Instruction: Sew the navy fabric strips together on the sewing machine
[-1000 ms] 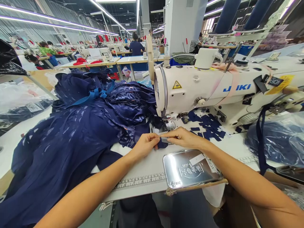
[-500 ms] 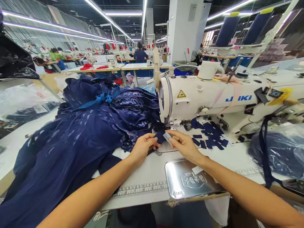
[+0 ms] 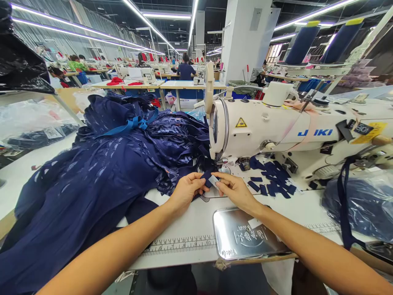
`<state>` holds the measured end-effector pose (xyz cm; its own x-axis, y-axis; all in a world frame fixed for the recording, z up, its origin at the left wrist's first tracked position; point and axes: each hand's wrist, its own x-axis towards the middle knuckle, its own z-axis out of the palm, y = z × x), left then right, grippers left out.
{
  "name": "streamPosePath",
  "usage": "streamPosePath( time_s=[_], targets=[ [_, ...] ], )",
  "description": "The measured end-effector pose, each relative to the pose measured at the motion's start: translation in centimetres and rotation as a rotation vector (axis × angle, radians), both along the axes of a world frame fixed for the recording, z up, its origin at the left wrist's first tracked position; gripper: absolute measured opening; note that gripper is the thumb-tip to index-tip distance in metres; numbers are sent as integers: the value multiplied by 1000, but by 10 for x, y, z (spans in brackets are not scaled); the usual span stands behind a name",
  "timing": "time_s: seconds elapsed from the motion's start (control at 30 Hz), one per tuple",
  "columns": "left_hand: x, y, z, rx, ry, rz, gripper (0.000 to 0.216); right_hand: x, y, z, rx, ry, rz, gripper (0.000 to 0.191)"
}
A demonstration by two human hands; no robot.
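My left hand (image 3: 186, 191) pinches a fold of the navy blue garment (image 3: 101, 172) just in front of the needle area of the white sewing machine (image 3: 276, 127). My right hand (image 3: 236, 191) pinches a small pale label (image 3: 213, 180) and holds it against that same fold of fabric. Both hands meet at the fabric edge, fingertips almost touching. The rest of the garment lies heaped across the table to the left, with a lighter blue ribbon (image 3: 129, 124) on top.
A shiny metal tray (image 3: 245, 235) lies near the table's front edge beside a printed ruler strip (image 3: 181, 244). Several small navy cloth pieces (image 3: 272, 182) are scattered under the machine arm. A plastic bag of navy fabric (image 3: 359, 200) sits at right. Other workers sit at far tables.
Both hands, with the fabric edge and label, have moved slightly away from me toward the machine's needle area. The head view has shifted a little leftward.
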<state>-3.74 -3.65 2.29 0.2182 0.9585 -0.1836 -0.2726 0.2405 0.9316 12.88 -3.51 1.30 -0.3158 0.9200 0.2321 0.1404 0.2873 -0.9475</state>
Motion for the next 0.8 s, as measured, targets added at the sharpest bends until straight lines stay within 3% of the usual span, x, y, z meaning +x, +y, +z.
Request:
streamPosePath(
  time_s=[0.4, 0.8],
  targets=[
    [3, -1, -4, 63, 18, 37, 22, -1, 1, -12, 71, -77, -76, 37],
    [6, -1, -7, 61, 18, 134, 17, -2, 2, -17, 118, -102, -7, 40]
  ],
)
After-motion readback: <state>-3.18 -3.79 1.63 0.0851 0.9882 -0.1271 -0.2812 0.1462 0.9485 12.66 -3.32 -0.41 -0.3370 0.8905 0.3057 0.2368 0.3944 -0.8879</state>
